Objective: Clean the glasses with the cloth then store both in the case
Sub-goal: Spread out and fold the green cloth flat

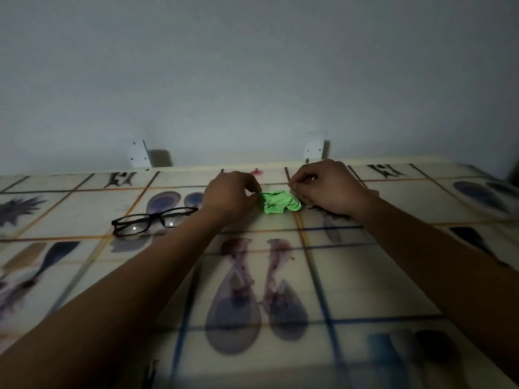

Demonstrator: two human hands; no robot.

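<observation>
A crumpled bright green cloth (279, 202) lies on the table near its far edge. My left hand (229, 196) pinches the cloth's left edge and my right hand (327, 186) pinches its right edge, so the cloth sits between both hands. Black-framed glasses (153, 220) rest on the table to the left of my left forearm, arms unfolded, lenses facing me. No case shows in this view; something dark lies under my right hand, too hidden to identify.
The table (365, 276) wears a pale cover printed with a grid and dark leaf shapes. A plain wall (252, 80) rises right behind the far edge, with two white brackets (139, 154) on it.
</observation>
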